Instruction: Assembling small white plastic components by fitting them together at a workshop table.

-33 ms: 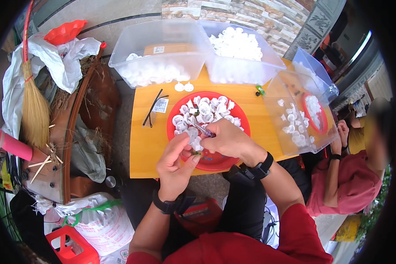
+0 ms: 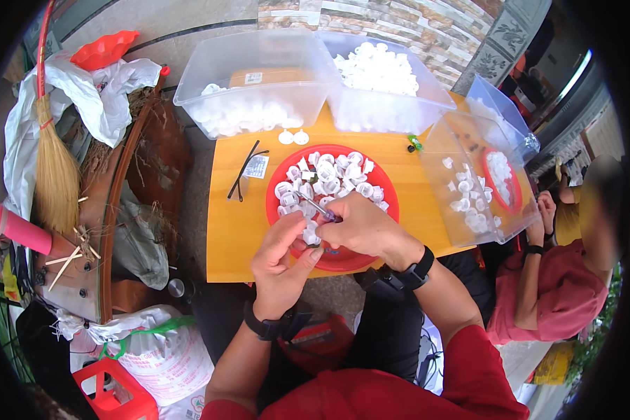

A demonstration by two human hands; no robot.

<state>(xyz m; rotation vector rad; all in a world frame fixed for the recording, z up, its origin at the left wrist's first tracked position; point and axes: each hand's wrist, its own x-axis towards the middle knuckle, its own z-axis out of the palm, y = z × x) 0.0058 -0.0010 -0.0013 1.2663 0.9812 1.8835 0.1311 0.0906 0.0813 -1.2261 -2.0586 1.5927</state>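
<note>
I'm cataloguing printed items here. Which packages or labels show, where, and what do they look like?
Small label: white rectangle lying on the yellow table, beside the black glasses.
Sticker: small white rectangle on a brown box inside the left clear bin.
Sack: white bag with red and green print, on the floor at lower left.

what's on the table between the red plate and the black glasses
In the head view, a small white printed tag lies on the yellow table between the red plate and the black glasses, against the glasses.

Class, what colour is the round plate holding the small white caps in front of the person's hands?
Red. The plate shows best in the head view, on the yellow table.
</note>
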